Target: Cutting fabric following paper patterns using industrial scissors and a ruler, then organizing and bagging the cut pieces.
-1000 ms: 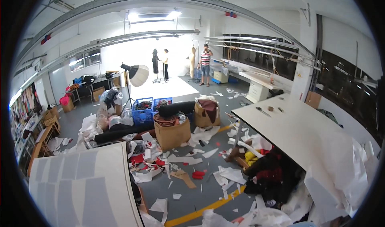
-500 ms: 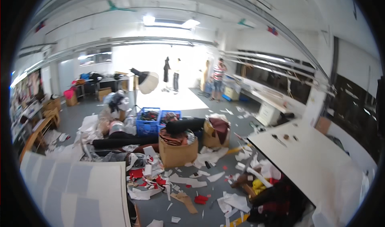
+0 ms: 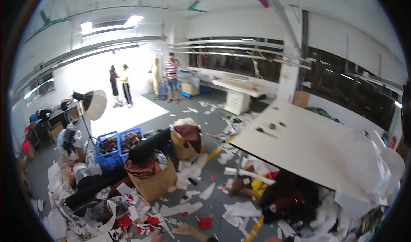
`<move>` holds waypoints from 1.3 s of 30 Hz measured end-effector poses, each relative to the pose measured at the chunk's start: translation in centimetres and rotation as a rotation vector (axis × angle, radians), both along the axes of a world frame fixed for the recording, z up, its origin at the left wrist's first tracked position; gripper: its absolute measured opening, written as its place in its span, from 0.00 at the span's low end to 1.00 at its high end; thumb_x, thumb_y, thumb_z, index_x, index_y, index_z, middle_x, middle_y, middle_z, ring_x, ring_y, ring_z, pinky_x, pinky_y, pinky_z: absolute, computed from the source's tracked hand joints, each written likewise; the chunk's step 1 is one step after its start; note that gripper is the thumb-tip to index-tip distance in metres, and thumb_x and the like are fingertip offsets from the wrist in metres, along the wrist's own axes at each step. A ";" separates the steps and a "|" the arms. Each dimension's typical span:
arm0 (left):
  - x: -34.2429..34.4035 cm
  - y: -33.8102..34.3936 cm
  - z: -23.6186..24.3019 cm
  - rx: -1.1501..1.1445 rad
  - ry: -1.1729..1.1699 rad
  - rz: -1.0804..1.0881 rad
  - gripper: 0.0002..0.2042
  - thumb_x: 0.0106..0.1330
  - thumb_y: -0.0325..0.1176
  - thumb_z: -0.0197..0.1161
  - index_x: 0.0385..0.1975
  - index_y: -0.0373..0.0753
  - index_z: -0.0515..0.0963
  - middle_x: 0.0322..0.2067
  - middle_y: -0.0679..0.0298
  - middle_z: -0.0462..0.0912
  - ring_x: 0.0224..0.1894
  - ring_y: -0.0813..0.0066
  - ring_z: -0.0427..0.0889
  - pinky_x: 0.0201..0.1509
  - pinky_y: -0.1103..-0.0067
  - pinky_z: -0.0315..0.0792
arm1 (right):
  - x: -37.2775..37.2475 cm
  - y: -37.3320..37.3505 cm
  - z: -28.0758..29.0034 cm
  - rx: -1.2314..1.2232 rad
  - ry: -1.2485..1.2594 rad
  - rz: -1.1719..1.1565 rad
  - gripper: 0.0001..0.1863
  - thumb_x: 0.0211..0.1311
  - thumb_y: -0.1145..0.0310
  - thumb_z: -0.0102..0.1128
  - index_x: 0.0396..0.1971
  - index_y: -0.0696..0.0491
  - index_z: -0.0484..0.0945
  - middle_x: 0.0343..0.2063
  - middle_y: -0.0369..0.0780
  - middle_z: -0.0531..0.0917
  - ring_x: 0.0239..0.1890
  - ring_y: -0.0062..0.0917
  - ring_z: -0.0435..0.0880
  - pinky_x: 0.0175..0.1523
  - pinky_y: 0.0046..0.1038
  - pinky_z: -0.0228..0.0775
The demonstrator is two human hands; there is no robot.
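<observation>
Only a small skin-toned sliver, likely the tip of my left hand [image 3: 156, 238], shows at the lower edge. Another, likely my right hand [image 3: 272, 239], shows there farther right. The fingers of both are cut off, so I cannot tell whether they hold anything. Nearest to them on the floor lie a tan paper scrap [image 3: 188, 230], a red fabric scrap [image 3: 205, 223] and white paper offcuts [image 3: 242, 211]. A large pale table [image 3: 295, 135] stands to the right, with scissors [image 3: 266, 133] and a small brown roll [image 3: 272, 126] on it.
A cardboard box of fabric [image 3: 156, 182], a second box [image 3: 183, 148], blue crates [image 3: 109, 160] and a black fabric roll [image 3: 150, 145] stand left of centre. Dark fabric [image 3: 291, 199] is heaped under the table. Farther back are a softbox light [image 3: 95, 105] and two people.
My view has turned right and down. The pale sheet-covered surface at lower left has mostly left the picture; the right table shows more fully. Skin-toned slivers now show at the lower edge.
</observation>
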State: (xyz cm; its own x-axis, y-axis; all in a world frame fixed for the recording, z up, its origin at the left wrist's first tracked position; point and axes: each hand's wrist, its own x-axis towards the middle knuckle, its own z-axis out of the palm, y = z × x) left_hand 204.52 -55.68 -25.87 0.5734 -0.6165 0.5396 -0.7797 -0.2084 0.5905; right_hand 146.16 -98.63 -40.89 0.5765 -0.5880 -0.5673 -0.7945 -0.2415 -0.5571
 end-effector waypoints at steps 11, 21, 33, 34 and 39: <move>2.8 -4.5 -7.6 0.716 0.965 0.277 0.18 0.72 0.37 0.58 0.56 0.33 0.78 0.52 0.40 0.80 0.57 0.42 0.78 0.60 0.59 0.72 | 27.3 -18.1 3.6 0.154 0.295 0.213 0.26 0.66 0.42 0.56 0.35 0.52 0.88 0.28 0.37 0.90 0.31 0.27 0.89 0.44 0.33 0.80; 7.3 -5.8 -7.0 0.440 1.305 0.609 0.20 0.74 0.41 0.56 0.57 0.34 0.77 0.51 0.44 0.81 0.56 0.48 0.79 0.62 0.61 0.72 | 60.6 -31.1 0.0 0.021 0.048 -0.251 0.18 0.65 0.55 0.60 0.34 0.56 0.88 0.25 0.37 0.88 0.25 0.26 0.88 0.36 0.28 0.81; 15.6 4.2 -22.6 0.087 1.305 0.780 0.18 0.74 0.41 0.58 0.55 0.35 0.78 0.48 0.52 0.86 0.52 0.56 0.85 0.57 0.64 0.77 | 76.8 -12.5 3.9 0.409 0.271 0.124 0.12 0.70 0.64 0.60 0.45 0.54 0.86 0.31 0.39 0.88 0.31 0.30 0.87 0.37 0.31 0.79; 19.8 3.5 -18.5 -0.108 1.166 0.896 0.17 0.73 0.41 0.60 0.52 0.36 0.80 0.47 0.51 0.87 0.49 0.56 0.86 0.52 0.67 0.79 | 76.5 -12.9 4.0 0.227 0.182 0.436 0.11 0.70 0.64 0.60 0.45 0.53 0.85 0.31 0.39 0.87 0.30 0.29 0.86 0.34 0.32 0.79; 33.3 11.5 0.1 -0.168 0.582 1.233 0.14 0.67 0.33 0.65 0.48 0.34 0.81 0.49 0.49 0.84 0.52 0.50 0.83 0.56 0.65 0.77 | 80.7 -11.8 4.6 -0.005 0.270 0.938 0.10 0.69 0.63 0.60 0.43 0.51 0.83 0.29 0.39 0.86 0.27 0.30 0.85 0.30 0.35 0.78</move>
State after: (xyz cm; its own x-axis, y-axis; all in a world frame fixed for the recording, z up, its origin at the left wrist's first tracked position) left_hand 237.85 -44.16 -25.76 0.8641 0.5007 0.0515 0.2233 -0.4730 0.8523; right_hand 226.88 -110.46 -36.33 0.6626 0.0407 -0.7478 -0.3790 -0.8431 -0.3816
